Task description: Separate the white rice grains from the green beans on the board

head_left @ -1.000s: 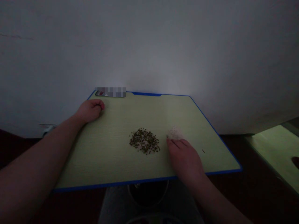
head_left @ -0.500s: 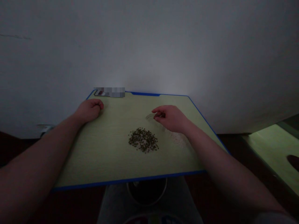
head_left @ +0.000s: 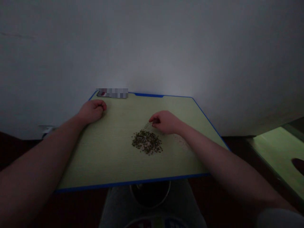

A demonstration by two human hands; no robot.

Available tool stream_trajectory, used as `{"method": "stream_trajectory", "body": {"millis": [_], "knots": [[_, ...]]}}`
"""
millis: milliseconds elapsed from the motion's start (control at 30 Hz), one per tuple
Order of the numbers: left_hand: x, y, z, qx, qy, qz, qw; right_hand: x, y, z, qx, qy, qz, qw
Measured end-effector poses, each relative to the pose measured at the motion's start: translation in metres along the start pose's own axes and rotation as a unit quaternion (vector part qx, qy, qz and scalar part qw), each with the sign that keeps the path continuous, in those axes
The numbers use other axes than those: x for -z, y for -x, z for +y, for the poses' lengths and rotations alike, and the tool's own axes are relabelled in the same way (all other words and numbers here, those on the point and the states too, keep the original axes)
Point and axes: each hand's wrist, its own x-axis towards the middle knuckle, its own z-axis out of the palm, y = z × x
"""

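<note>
A pile of small dark green beans (head_left: 147,142) mixed with pale grains lies mid-board on a pale green board with a blue rim (head_left: 114,164). My right hand (head_left: 165,122) hovers just behind the pile, fingers curled round a small clear object (head_left: 147,125) that I cannot make out well. A faint patch of white grains (head_left: 181,141) lies to the right, partly under my right forearm. My left hand (head_left: 92,110) rests as a loose fist at the board's far left corner, with nothing visible in it.
The scene is dim. A small flat device (head_left: 102,93) lies at the board's far left edge against a white wall. A round dark bowl (head_left: 150,193) sits below the board's front edge, on my lap. Another green surface (head_left: 280,152) is at the right.
My right hand left the white grains at the front right, reached to the back of the board, closed on a clear object and drew it toward the bean pile. The left hand stayed still.
</note>
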Motion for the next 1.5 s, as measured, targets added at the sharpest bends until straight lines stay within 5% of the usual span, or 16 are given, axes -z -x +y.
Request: {"method": "stream_trajectory", "body": {"millis": [400,833,1500], "knots": [[0.001,0.003,0.004,0.003,-0.005,0.008,1.000,-0.014,0.080,0.001,-0.103,-0.020,0.047,0.993],[-0.001,0.002,0.004,0.018,0.003,0.005,1.000,-0.020,0.149,0.023,-0.179,-0.244,0.106,0.947],[-0.001,0.005,0.007,0.020,0.001,0.009,1.000,-0.033,0.160,0.001,-0.120,-0.190,0.042,0.973]]}}
